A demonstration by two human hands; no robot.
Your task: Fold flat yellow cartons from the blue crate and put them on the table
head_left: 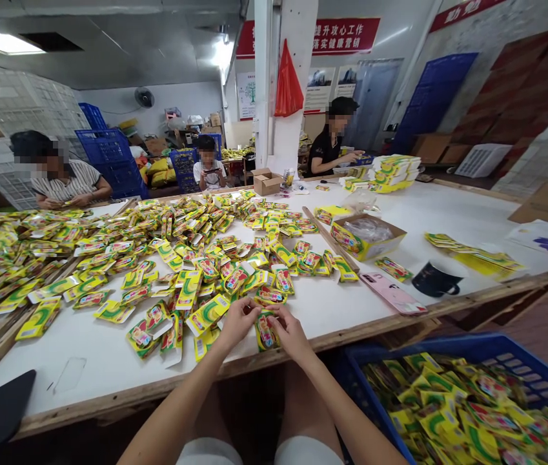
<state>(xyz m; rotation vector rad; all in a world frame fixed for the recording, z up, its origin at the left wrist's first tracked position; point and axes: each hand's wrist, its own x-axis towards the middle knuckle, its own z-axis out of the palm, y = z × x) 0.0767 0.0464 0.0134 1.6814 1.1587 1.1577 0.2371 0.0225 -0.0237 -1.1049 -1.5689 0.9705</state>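
A small yellow-green printed carton [266, 332] is between my hands near the table's front edge. My left hand [239, 321] pinches at its upper left end. My right hand [292, 330] is closed at its upper right end, thumb and fingers together. Exactly where the fingertips press on the carton is partly hidden. Just beyond and to the left lies a loose heap of similar small cartons [189, 289], some with white end flaps sticking out.
A blue basket [501, 345] filled with cartons stands below the table at right. On the table are a pink phone [392, 294], a dark mug [436, 279], an open display box [385, 248] and a wooden divider [332, 239]. Three people sit beyond, one [68, 174] at left.
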